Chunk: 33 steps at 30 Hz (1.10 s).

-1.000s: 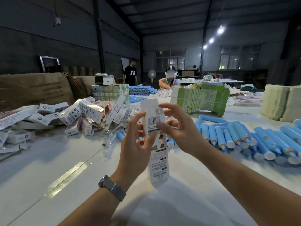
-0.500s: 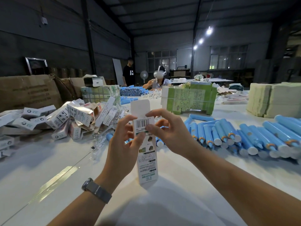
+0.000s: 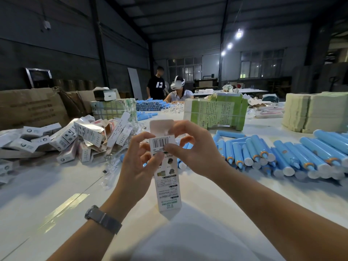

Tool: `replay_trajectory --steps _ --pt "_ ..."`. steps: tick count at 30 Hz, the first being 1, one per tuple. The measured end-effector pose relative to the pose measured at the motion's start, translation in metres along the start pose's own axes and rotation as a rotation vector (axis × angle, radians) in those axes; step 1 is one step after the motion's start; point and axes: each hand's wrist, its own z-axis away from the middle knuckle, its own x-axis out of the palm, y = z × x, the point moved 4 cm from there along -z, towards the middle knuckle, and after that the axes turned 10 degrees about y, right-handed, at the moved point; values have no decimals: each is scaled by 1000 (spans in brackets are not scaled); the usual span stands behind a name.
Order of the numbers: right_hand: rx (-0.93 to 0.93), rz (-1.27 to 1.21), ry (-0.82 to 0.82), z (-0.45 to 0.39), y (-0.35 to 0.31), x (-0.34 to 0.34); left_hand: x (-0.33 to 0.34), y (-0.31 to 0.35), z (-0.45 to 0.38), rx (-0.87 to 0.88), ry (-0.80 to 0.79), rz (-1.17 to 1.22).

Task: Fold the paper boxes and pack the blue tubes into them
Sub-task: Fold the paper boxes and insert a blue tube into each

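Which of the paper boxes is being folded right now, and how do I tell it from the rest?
The upright box gripped by both the left hand and right hand, barcode facing the camera. The other boxes lie untouched in a pile at the left.

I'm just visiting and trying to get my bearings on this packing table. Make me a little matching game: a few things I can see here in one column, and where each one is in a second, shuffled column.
Things:
1. paper box
2. blue tubes
3. pile of folded boxes
4. green bundle of flat cartons

Places:
A. heaped on the table to the left
B. held upright between the left hand and the right hand
C. standing on the table behind the hands
D. lying in rows on the table to the right

Pairs: 1-B, 2-D, 3-A, 4-C
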Motion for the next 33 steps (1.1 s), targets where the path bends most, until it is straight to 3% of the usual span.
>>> replay_trajectory --steps 10,24,33 --pt "-259 182 -12 1 -2 1 1 3 -1 -30 19 18" --pt "86 -21 -100 -4 -10 3 2 9 -1 16 -21 -21" --pt "38 40 -62 -5 -20 4 4 14 -1 46 -6 44"
